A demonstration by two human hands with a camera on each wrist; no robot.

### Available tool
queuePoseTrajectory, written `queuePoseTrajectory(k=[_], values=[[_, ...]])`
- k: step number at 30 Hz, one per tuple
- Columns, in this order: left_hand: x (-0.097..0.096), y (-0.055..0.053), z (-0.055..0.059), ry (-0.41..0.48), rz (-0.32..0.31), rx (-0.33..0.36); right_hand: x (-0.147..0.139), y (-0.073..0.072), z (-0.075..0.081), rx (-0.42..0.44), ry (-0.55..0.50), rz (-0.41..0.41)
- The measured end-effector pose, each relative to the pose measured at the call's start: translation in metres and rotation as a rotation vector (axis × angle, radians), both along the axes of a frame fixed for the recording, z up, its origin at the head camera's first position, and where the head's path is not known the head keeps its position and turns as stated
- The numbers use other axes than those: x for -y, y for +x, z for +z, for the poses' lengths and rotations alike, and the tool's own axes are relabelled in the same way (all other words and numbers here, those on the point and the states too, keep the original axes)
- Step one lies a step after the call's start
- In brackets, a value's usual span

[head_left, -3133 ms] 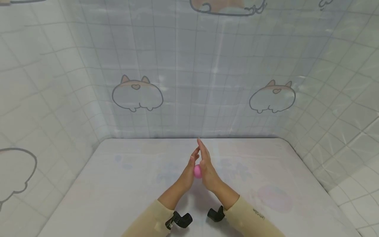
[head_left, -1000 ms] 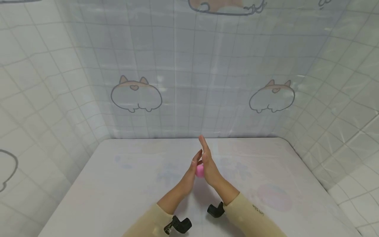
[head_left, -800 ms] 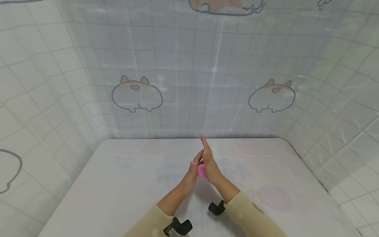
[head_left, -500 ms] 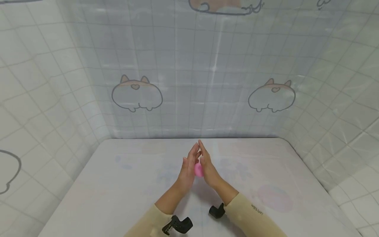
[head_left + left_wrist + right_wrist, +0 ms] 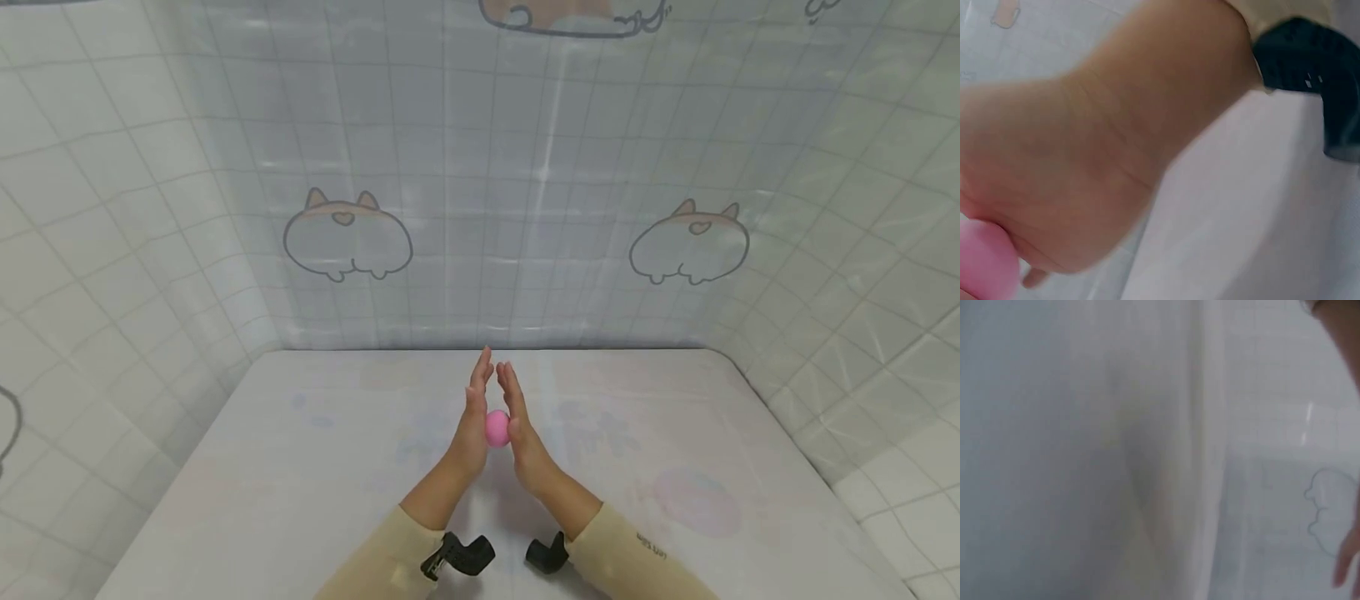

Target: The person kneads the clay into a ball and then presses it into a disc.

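A smooth pink ball [image 5: 497, 428] sits between the two palms, over the middle of the table. My left hand [image 5: 472, 425] touches it from the left, its fingers straight and pointing forward. From the other side my right hand [image 5: 527, 446] presses against it, fingers also stretched out. The fingertips stand slightly apart, so most of the ball's near face shows. In the left wrist view the ball [image 5: 986, 259] lies against the palm of the left hand [image 5: 1060, 169], cut off by the corner. The right wrist view catches only fingers [image 5: 1349, 553] at its edge; the ball is out of that view.
The table [image 5: 300, 483] has a pale, faintly patterned cover. A gridded sheet [image 5: 487, 167] with cartoon animals hangs behind it and along both sides. Black wrist mounts [image 5: 468, 557] stick out from the beige sleeves [image 5: 637, 550] close over the table.
The hands slide back and forth against each other around the ball. The left fingers have moved forward, the right ones back, and the fingertips have parted. The ball has shifted slightly left.
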State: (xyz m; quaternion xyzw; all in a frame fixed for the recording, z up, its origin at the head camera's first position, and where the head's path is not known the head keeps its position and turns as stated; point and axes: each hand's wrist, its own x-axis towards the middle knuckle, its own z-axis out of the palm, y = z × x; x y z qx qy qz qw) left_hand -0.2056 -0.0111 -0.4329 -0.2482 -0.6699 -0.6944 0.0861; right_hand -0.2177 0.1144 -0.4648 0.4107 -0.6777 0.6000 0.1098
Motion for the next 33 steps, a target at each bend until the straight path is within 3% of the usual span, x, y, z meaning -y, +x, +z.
queuePoseTrajectory(k=[7,12,16,20,25,29,33], values=[[-0.001,-0.002,-0.013,-0.087,0.0,0.098,0.0,0.006,0.011,-0.057,0.015,-0.099],[-0.001,0.001,-0.019,-0.162,-0.071,0.135,-0.006,0.003,0.02,-0.045,0.068,-0.177],[-0.001,0.005,-0.02,-0.197,-0.149,0.106,-0.011,-0.006,0.022,0.017,0.096,-0.201],[-0.002,0.007,-0.016,-0.16,-0.222,0.055,-0.014,-0.015,0.02,0.079,0.129,-0.209],[-0.002,0.007,-0.007,-0.012,-0.259,-0.032,-0.015,-0.019,0.013,0.184,0.163,-0.154],[-0.001,0.005,0.0,0.087,-0.214,-0.087,-0.013,-0.016,0.01,0.206,0.172,-0.106],[0.002,0.002,0.0,0.106,-0.123,-0.129,-0.009,-0.012,0.007,0.158,0.156,-0.047]])
